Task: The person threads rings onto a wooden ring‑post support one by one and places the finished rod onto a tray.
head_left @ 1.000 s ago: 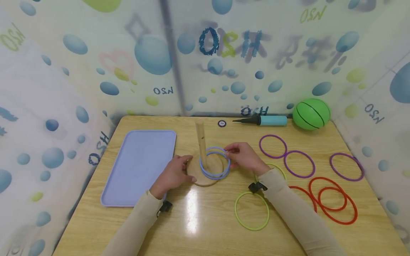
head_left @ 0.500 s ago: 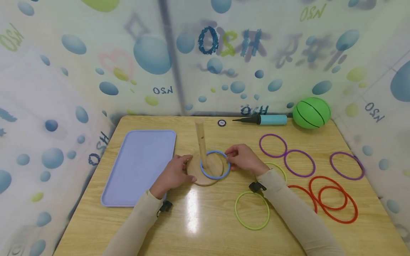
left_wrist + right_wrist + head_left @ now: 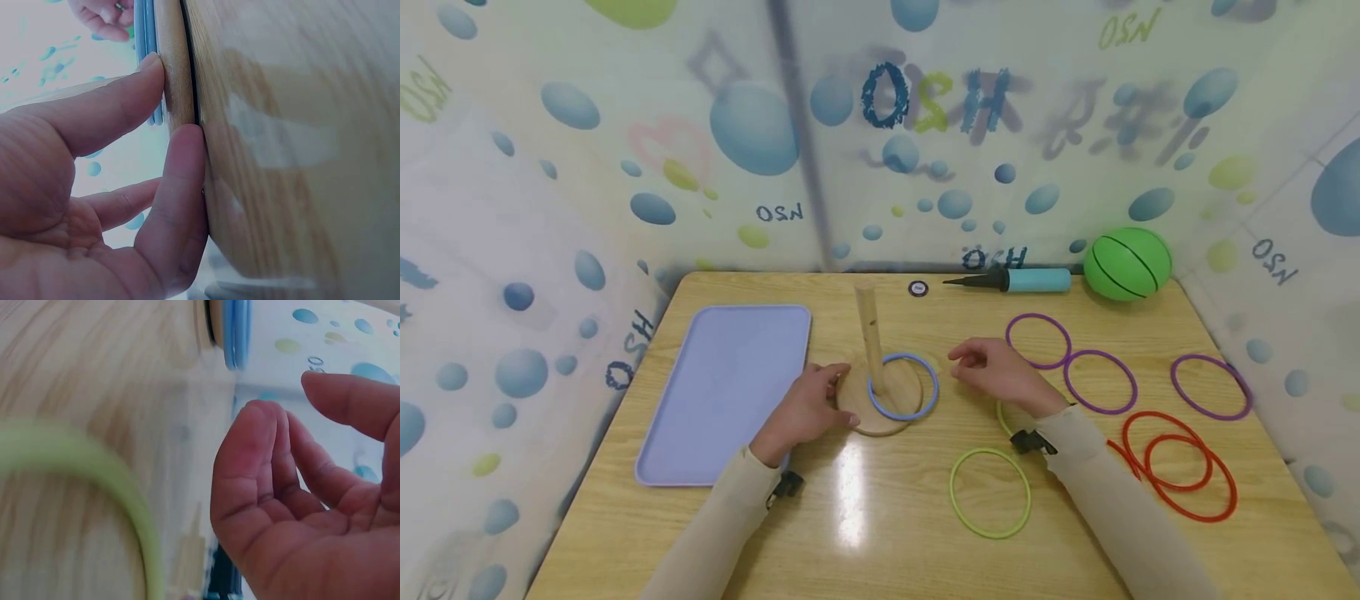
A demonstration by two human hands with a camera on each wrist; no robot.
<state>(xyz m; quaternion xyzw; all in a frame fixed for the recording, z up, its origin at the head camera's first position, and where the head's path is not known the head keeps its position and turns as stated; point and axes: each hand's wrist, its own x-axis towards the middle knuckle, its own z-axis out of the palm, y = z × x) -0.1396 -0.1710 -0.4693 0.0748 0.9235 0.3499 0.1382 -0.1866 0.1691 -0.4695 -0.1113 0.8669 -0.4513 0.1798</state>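
A wooden ring-toss stand, with an upright peg [image 3: 869,333] on a round base [image 3: 856,407], stands near the table's middle. Stacked blue rings [image 3: 237,334] lie around the peg on the base, overhanging its right side; from the head they look like a single ring. My left hand [image 3: 805,408] holds the base's left edge, its thumb and fingers spread along the rim [image 3: 175,75]. To the right of the stand, my right hand [image 3: 1003,375] hovers with loosely bent fingers and nothing in them. Beneath its wrist, a yellow-green ring [image 3: 140,512] is partly hidden.
Another yellow-green ring [image 3: 951,492] lies in front. Purple rings [image 3: 1101,353] and red rings [image 3: 1231,492] are spread to the right. A lilac tray [image 3: 730,392] sits left. Along the back are a small round disc [image 3: 918,288], a hand pump [image 3: 1037,280] and a green ball [image 3: 1127,264].
My right hand has let go of the upper blue ring, which dropped flat onto the one below, and has drawn back to the right. The left hand stays at the base.
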